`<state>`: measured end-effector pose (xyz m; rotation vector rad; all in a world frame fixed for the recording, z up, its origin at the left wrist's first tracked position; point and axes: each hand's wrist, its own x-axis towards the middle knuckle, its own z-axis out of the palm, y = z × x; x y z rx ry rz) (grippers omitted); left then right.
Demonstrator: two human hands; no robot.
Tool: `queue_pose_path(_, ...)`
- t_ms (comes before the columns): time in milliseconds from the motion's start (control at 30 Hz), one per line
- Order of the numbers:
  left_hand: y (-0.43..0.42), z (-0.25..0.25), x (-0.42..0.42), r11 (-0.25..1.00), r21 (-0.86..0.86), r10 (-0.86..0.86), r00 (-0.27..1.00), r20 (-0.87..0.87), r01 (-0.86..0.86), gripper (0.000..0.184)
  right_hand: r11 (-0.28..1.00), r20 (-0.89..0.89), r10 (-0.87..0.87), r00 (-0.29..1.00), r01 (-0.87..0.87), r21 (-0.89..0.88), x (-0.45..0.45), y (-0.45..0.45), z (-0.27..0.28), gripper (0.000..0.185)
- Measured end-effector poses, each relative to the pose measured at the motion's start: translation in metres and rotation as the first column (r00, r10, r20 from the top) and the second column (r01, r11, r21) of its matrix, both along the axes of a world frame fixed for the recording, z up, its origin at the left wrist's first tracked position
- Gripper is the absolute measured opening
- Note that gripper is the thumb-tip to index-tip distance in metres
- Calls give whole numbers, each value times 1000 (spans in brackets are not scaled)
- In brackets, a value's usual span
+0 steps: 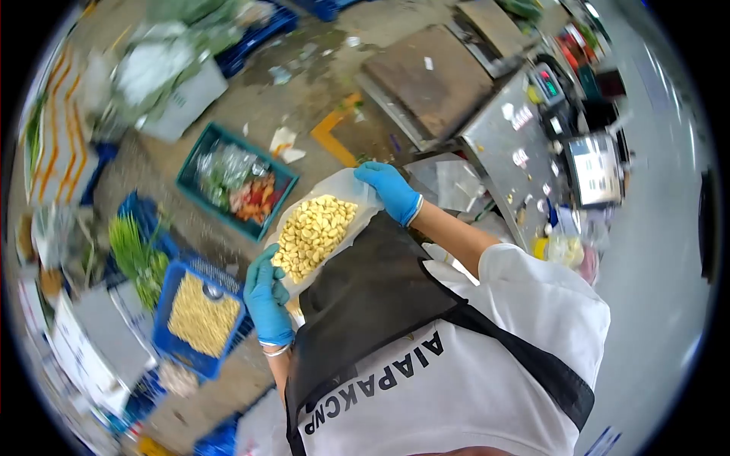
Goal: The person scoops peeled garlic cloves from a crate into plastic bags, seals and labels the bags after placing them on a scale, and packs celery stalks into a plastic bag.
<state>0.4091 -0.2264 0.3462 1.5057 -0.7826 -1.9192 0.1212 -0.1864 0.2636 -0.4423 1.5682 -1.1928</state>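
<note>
A translucent whitish bag or tray (347, 184) full of pale yellow pieces that look like peeled garlic cloves (315, 233) hangs in front of the dark apron. My left hand (268, 296), in a blue glove, grips its lower left edge with the fingers closed on the rim. At the upper right edge, my right hand (389, 192), gloved in blue too, pinches the rim. The pale pieces lie in a heap between both hands.
On the floor are a green crate (272, 162) with bags and reddish items, and a blue basket (161, 311) of pale strands beside leafy greens (137, 247). A metal table (506, 152) with scales (549, 80) stands at the right.
</note>
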Motion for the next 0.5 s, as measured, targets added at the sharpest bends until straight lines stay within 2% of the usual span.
queue_pose_path(67, -9, 28, -95, 976, -12, -219, 971, -97, 219, 22, 989, -9, -140, 990, 139, -43, -65, 22, 7, 19)
queue_pose_path(100, -15, 31, -140, 935, -47, -356, 927, -118, 352, 22, 974, 82, -208, 975, 214, -72, -100, 30, 3, 18)
queue_pose_path(133, -19, 33, -186, 877, -85, -480, 866, -137, 473, 22, 949, 91, -290, 953, 299, -100, -134, 34, 7, 18)
queue_pose_path(167, -25, 41, -231, 853, -94, -522, 842, -137, 514, 21, 920, 101, -360, 928, 371, -130, -167, 35, 12, 18)
queue_pose_path(200, -36, 53, -271, 839, -120, -539, 840, -63, 530, 22, 888, 124, -418, 900, 434, -153, -197, 37, 18, 17)
queue_pose_path(233, -49, 64, -307, 828, -195, -546, 835, -66, 525, 23, 855, 207, -471, 857, 502, -129, -228, 39, 31, 16)
queue_pose_path(267, -60, 71, -335, 815, -259, -550, 832, -66, 518, 25, 825, 303, -452, 839, 522, -215, -257, 45, 52, 15)
queue_pose_path(333, -80, 76, -388, 835, -236, -536, 831, -148, 496, 29, 706, 363, -568, 738, 664, -246, -307, 54, 79, 14)
queue_pose_path(367, -91, 72, -409, 754, -321, -622, 780, -68, 573, 30, 675, 335, -604, 723, 688, -268, -331, 60, 81, 14)
queue_pose_path(467, -113, 58, -483, 738, -276, -623, 779, 71, 616, 29, 598, 252, -698, 670, 739, -309, -390, 73, 76, 14)
queue_pose_path(500, -123, 43, -507, 743, -290, -621, 783, 35, 603, 28, 584, 229, -722, 653, 752, -306, -406, 73, 69, 14)
